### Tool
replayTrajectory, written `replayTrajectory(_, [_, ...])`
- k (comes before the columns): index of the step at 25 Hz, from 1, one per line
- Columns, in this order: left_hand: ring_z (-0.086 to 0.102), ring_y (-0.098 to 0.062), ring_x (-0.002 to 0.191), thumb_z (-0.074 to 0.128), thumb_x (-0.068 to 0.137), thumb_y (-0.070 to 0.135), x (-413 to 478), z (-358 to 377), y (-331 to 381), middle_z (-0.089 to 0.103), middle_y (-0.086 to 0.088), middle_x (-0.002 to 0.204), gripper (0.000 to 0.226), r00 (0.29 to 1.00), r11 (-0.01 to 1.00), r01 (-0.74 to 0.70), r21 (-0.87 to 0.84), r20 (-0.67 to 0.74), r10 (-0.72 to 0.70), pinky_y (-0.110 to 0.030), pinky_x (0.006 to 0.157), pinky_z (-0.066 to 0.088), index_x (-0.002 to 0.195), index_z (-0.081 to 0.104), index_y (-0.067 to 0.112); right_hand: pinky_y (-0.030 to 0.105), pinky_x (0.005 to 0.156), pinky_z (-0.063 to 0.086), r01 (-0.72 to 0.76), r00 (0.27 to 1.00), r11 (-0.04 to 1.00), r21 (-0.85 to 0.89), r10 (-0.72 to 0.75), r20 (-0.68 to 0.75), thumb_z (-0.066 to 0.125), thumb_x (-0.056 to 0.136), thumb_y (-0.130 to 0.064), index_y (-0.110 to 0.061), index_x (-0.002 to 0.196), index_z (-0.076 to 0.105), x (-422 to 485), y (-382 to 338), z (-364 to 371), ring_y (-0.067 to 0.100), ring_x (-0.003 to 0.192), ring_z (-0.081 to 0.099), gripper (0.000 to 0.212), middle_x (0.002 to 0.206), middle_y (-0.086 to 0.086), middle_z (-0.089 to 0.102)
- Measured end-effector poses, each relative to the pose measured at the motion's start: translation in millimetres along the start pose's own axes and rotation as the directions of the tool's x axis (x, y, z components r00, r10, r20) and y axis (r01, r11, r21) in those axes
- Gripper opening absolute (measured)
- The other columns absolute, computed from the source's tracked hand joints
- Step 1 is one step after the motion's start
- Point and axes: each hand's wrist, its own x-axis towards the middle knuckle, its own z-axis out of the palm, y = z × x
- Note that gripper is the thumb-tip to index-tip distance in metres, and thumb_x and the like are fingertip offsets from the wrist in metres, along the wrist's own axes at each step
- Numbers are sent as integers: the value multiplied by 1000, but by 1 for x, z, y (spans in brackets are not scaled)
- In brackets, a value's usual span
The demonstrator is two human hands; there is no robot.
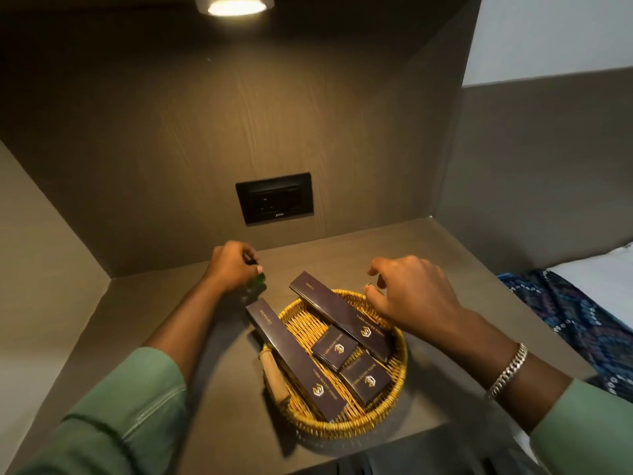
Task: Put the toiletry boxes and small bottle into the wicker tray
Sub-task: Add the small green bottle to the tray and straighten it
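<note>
A round wicker tray (397, 368) with a wooden handle (274, 375) sits on the brown shelf. In it lie two long dark boxes, the dental kit box (291, 354) on the left and the comb box (339, 315) across the back, both overhanging the rim. Two small dark boxes (334, 347) (364, 380) lie between them. My left hand (233, 265) is closed around a small green bottle (258, 281) on the shelf, just behind the tray's left side. My right hand (414, 293) hovers over the tray's back right rim, fingers loosely curled, holding nothing.
A black wall socket (274, 198) is set in the back panel of the alcove. A ceiling lamp (236, 5) shines above. Side panels close the shelf on the left and right. A bed with patterned blue cloth (561, 317) lies to the right.
</note>
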Motion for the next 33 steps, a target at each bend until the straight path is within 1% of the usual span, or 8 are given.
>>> replayTrajectory(3, [62, -8, 77, 80, 76, 18, -35, -14, 31, 67, 6, 84, 20, 979, 977, -204, -53, -36, 202, -19, 62, 45, 92, 69, 20, 27, 60, 44, -2, 998, 998, 61, -1, 62, 62, 86, -41, -24, 108, 65, -2, 12, 6, 13, 82, 62, 28, 96, -4, 71])
replayTrajectory(7, [61, -1, 71, 83, 72, 25, -86, -4, 52, 66, 14, 80, 22, 932, 950, -313, -14, 188, 310, -10, 49, 44, 87, 68, 30, 32, 67, 54, -17, 988, 981, 192, -13, 157, 64, 86, -35, -24, 101, 68, -6, 21, 12, 9, 82, 60, 18, 97, -4, 71])
replayTrajectory(12, [63, -10, 93, 82, 72, 29, -98, 28, 52, 71, 9, 95, 25, 940, 951, -285, 118, 226, 253, -42, 92, 47, 93, 69, 28, 27, 62, 50, -17, 992, 964, 267, -18, 127, 66, 84, -33, -23, 99, 71, -9, 26, 15, 4, 76, 57, 19, 95, -5, 71])
replayTrajectory(20, [56, -14, 106, 78, 74, 30, -103, 33, 53, 68, 10, 106, 35, 945, 926, -294, 236, 219, 244, -44, 92, 32, 107, 66, 30, 15, 55, 37, -44, 995, 947, 319, 14, 96, 70, 83, -30, -22, 94, 72, -14, 27, 21, -3, 70, 51, 14, 91, -9, 67])
replayTrajectory(23, [52, -16, 101, 74, 78, 33, -123, 24, 49, 63, 9, 101, 27, 982, 968, -184, 171, -15, 189, -43, 89, 40, 103, 62, 29, 15, 55, 39, -75, 993, 933, 352, 37, 115, 69, 84, -24, -24, 91, 71, -16, 31, 22, -1, 70, 54, 7, 90, -8, 68])
replayTrajectory(25, [59, -18, 83, 70, 81, 34, -142, 14, 34, 63, 5, 87, 14, 985, 998, 10, 66, -173, 2, -37, 72, 50, 85, 58, 26, 16, 55, 41, -91, 991, 927, 364, 49, 124, 67, 86, -20, -24, 90, 70, -16, 32, 23, 1, 70, 57, 6, 87, -7, 69])
replayTrajectory(28, [68, -19, 52, 69, 84, 32, -175, 16, 16, 68, -5, 74, 13, 966, 955, 250, -161, -25, -257, -30, 42, 51, 83, 59, 24, 16, 54, 42, -123, 989, 928, 353, 87, 116, 65, 87, -20, -24, 89, 68, -15, 30, 26, 5, 73, 59, 5, 85, -5, 68])
replayTrajectory(33, [61, -9, 61, 70, 83, 16, -171, 26, 9, 64, 4, 70, 9, 959, 951, 207, -229, -147, -244, -22, 47, 44, 92, 70, 19, 26, 59, 51, -209, 978, 921, 329, 193, 83, 65, 90, -24, -22, 96, 66, -20, 13, 34, 13, 76, 61, 7, 86, 0, 68])
